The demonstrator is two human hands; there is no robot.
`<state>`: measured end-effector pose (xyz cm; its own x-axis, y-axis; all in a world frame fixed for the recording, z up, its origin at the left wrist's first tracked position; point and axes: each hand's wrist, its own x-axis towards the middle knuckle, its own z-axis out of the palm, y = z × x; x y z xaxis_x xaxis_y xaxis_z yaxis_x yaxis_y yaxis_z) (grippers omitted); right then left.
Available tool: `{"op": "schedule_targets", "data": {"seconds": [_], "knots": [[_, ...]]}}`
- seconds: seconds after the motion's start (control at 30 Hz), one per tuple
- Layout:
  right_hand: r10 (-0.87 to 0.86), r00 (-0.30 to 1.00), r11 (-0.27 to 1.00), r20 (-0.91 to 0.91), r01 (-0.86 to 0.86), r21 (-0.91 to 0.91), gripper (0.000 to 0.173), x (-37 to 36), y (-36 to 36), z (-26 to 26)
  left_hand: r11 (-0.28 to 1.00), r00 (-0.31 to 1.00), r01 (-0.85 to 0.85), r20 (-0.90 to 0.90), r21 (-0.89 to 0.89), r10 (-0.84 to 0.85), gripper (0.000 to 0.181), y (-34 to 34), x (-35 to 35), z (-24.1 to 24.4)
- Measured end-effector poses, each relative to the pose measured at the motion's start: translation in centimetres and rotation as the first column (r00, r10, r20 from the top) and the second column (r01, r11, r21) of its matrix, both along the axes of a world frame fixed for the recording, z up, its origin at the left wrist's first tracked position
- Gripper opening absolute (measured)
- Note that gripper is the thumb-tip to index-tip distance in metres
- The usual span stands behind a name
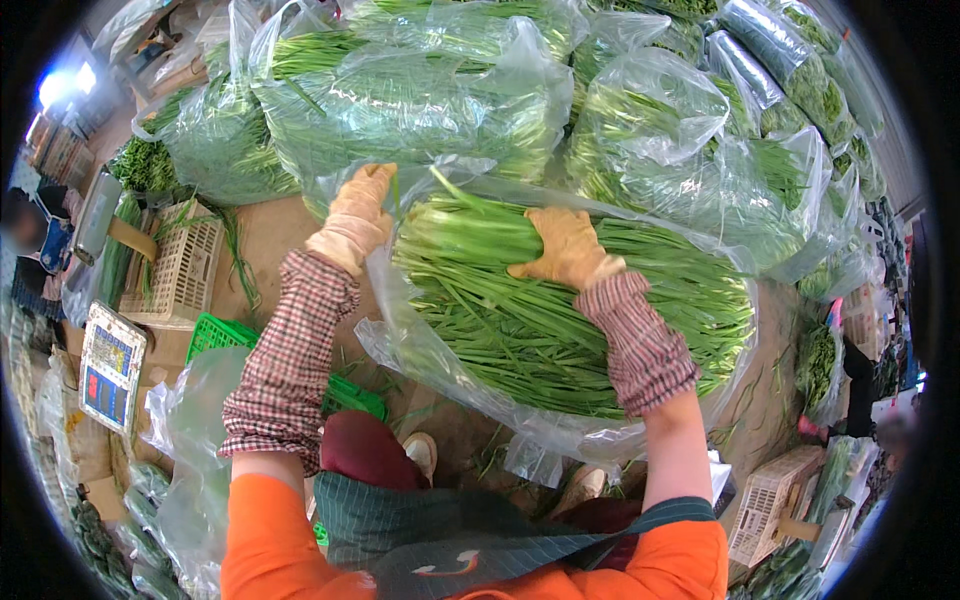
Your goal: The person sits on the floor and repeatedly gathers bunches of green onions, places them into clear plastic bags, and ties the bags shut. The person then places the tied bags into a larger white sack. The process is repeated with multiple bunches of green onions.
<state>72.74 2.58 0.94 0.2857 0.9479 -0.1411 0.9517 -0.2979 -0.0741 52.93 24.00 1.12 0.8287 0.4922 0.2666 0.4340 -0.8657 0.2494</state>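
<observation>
Before me lies a large clear plastic bag (480, 401), open at the top and filled with long green leaves that look like garlic chives (510, 345). My left hand (356, 214), in a tan glove, has its fingers closed on the bag's rim at the far left. On the upper layer, my gloved right hand (566, 247) spans a bundle of chives (465, 236) between thumb and fingers. The bundle's pale stem ends point left and are slightly blurred. Checked sleeve covers are on both forearms.
Filled clear bags of greens (420, 105) stand close behind. At left are a beige plastic crate (184, 262), a green basket (217, 334) and a weighing scale display (112, 367). Another crate (772, 502) stands at lower right. People are at both sides. Loose leaves litter the floor.
</observation>
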Motion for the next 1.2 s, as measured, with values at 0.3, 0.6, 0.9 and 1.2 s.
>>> {"op": "schedule_targets", "data": {"seconds": [0.3,0.6,0.9,1.2], "knots": [[0.035,0.980,0.969,0.196,-0.081,0.231,0.074,-3.5,-4.0,-0.6,0.887,0.896,0.402,-0.296,0.225,-0.331,0.099,-7.5,3.2,1.4],[-0.174,0.982,0.754,-0.074,0.182,0.631,0.070,-8.9,-7.5,1.6,0.978,0.836,0.209,-0.515,-0.023,-0.191,0.073,-5.4,3.9,-1.5],[0.643,-0.557,0.720,-0.526,0.673,0.169,0.099,-22.6,-11.2,-4.6,0.975,0.966,0.149,-0.234,0.166,-0.108,0.036,-21.9,-4.8,6.8],[0.781,-0.624,0.624,-0.003,0.780,0.040,0.074,-25.3,-17.1,-9.0,0.957,0.859,0.289,-0.442,0.004,-0.258,0.056,-34.2,-10.3,4.8]]}}
